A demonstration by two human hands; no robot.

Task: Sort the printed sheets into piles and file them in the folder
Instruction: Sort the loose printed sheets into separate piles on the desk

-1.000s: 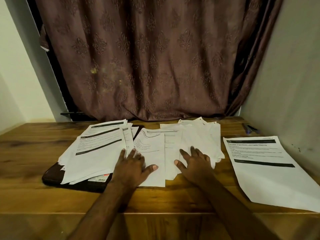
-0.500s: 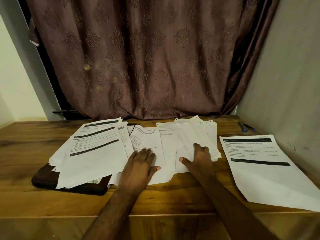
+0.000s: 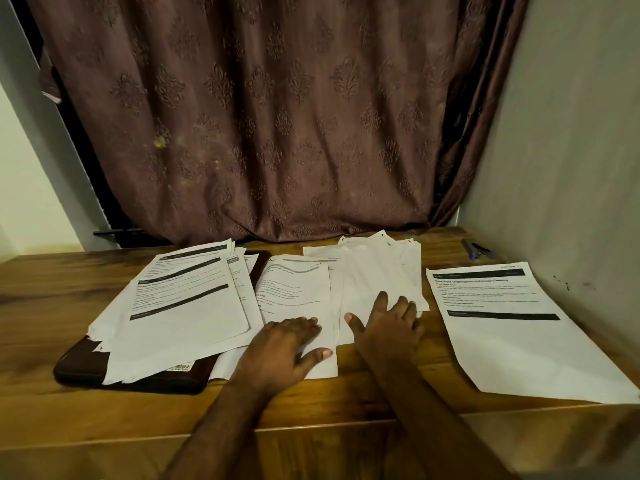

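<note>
1. While both palms lie flat, I note the left hand (image 3: 284, 348) spread on a middle sheet (image 3: 298, 292); only "…PTION" is legible.
2. Right hand (image 3: 388, 327), fingers splayed, presses the blank-faced pile (image 3: 377, 271).
3. Dark folder (image 3: 138, 379) lies under the left pile (image 3: 183, 306).
4. Lone right sheet (image 3: 512, 323): heading too blurred to read.

Both bare forearms reach forward from the near edge of the view and converge slightly toward the middle. The left hand (image 3: 284, 348) lies palm down, fingers stretched forward and held close together, thumb splayed out to the right. The right hand (image 3: 384, 323) also lies flat, palm down, fingers a little spread and pointing away, thumb angled left toward the other hand. The two thumbs are near each other but apart. Neither hand's grip closes on anything.
</note>
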